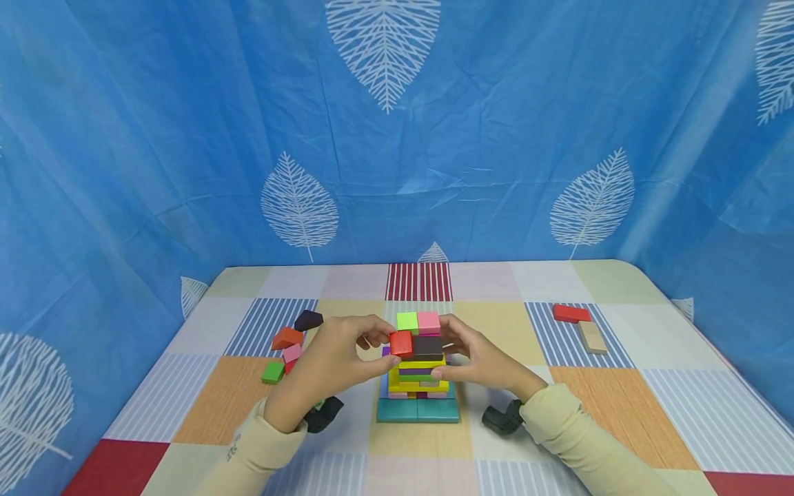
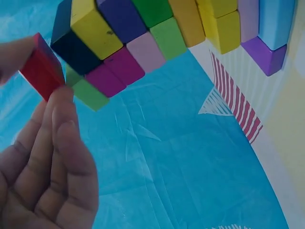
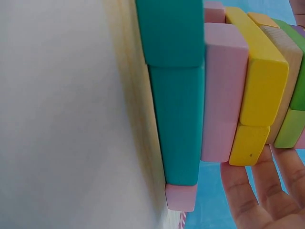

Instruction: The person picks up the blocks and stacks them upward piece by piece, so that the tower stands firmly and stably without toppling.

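Note:
A red block (image 1: 400,344) is pinched between thumb and fingers of my left hand (image 1: 338,358), at the tower's upper front left. In the left wrist view, the same red block (image 2: 44,71) sits tilted beside the tower's top end. The tower (image 1: 424,378) is stacked from multicoloured wooden blocks over a teal base layer (image 1: 417,411). Light green (image 1: 407,321) and pink (image 1: 429,322) blocks lie on top. My right hand (image 1: 480,358) touches the tower's right side, thumb at the front. Its fairly straight fingers (image 3: 240,193) reach the yellow block (image 3: 262,95) and its neighbours.
Loose blocks lie on the left of the patchwork cloth, among them black (image 1: 308,320), orange (image 1: 287,338) and green (image 1: 273,373) ones. Far right are a red block (image 1: 571,314) and a plain wood block (image 1: 593,337). A blue leaf-patterned curtain (image 1: 471,193) hangs behind.

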